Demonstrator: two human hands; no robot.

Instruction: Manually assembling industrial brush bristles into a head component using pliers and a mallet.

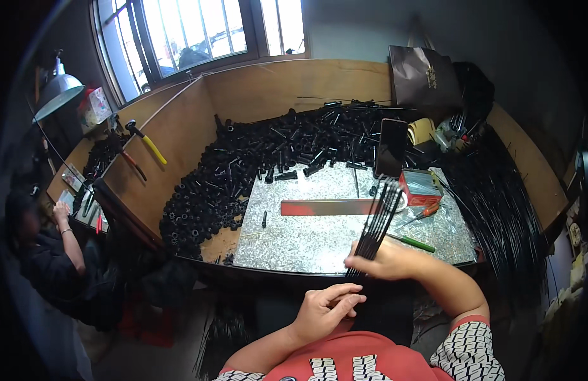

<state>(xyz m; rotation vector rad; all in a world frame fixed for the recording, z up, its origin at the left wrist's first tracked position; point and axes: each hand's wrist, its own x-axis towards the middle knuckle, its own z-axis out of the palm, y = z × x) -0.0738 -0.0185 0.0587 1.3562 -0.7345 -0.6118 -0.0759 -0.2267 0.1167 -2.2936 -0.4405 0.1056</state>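
My right hand [389,259] is wrapped around a bundle of thin black metal rods [378,225], which look like umbrella ribs. The bundle stands tilted over the front of the worktop, its upper ends leaning right and paler at the tips. Just below and left of it, close to my body, is my left hand [329,306]. Its fingers are curled with thumb and forefinger close together; what they hold, if anything, is hidden. Beyond the bundle, a flat bar [329,207] with red patches lies across the speckled board [294,244].
Small black tubular parts [243,165] are heaped along the left and back. Long black rods [503,197] lie at the right. A phone [392,146], red box [421,188], orange-handled screwdriver [427,211] and green-handled tool [416,243] surround the board. Another person [59,260] works at far left.
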